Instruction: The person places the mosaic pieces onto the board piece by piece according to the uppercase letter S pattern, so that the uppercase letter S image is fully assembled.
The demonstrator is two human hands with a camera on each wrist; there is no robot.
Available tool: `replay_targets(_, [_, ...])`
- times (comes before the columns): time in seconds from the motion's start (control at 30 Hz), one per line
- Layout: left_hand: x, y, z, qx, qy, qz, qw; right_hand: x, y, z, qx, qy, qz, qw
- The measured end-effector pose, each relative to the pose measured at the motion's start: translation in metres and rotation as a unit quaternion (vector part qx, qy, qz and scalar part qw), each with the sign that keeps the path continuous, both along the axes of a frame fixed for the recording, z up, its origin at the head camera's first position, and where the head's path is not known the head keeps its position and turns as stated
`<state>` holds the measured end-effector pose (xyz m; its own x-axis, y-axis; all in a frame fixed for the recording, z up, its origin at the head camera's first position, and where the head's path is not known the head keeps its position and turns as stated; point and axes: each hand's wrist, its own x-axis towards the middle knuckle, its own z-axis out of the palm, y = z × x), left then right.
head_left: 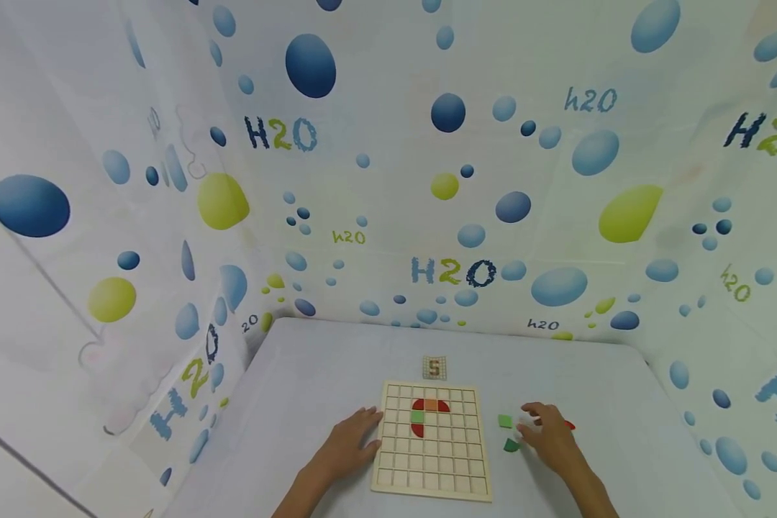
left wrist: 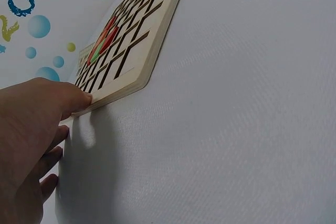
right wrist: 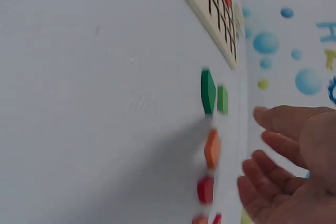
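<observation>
A wooden grid board [head_left: 430, 475] lies on the white table, with red pieces [head_left: 417, 430], an orange square [head_left: 431, 405] and a light green square [head_left: 417, 416] set in its upper cells. My left hand [head_left: 348, 442] touches the board's left edge; the left wrist view shows the thumb [left wrist: 79, 98] at the rim. Right of the board, my right hand [head_left: 549, 435] hovers with loosely bent fingers and holds nothing. Close to its fingertips are a loose light green square [head_left: 505, 421] and a dark green piece [head_left: 511, 445]. A red piece [head_left: 570, 425] shows partly behind this hand.
Behind the board lies a small gridded card [head_left: 434, 367] with a brown figure on it. In the right wrist view, an orange piece [right wrist: 212, 149] and a red piece [right wrist: 205, 189] lie in a row near the hand. A patterned curtain [head_left: 388, 144] surrounds the table.
</observation>
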<state>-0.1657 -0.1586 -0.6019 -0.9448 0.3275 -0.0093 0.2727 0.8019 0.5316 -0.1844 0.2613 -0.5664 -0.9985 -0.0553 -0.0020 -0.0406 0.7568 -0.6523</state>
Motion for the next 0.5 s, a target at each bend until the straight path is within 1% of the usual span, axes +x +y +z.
replay_targets(0.1, [0.001, -0.001, 0.001, 0.001, 0.003, -0.001, 1.0000, 0.005, 0.018, -0.004, 0.028, -0.029, -0.002, 0.9992])
replay_targets(0.17, [0.001, -0.002, 0.000, 0.000, 0.005, -0.001, 1.0000, 0.007, 0.025, -0.010, 0.054, -0.034, 0.001, 0.9980])
replay_targets(0.27, [0.001, -0.002, -0.001, -0.003, 0.008, -0.002, 1.0000, 0.009, 0.028, -0.019, 0.088, -0.027, 0.005, 0.9958])
replay_targets(0.37, [0.000, -0.002, -0.002, 0.004, -0.001, -0.001, 1.0000, 0.010, 0.027, -0.024, 0.093, -0.024, -0.002, 0.9954])
replay_targets(0.5, [0.000, -0.002, -0.002, 0.013, -0.015, 0.001, 0.9998, 0.011, 0.025, -0.024, 0.084, -0.026, -0.014, 0.9960])
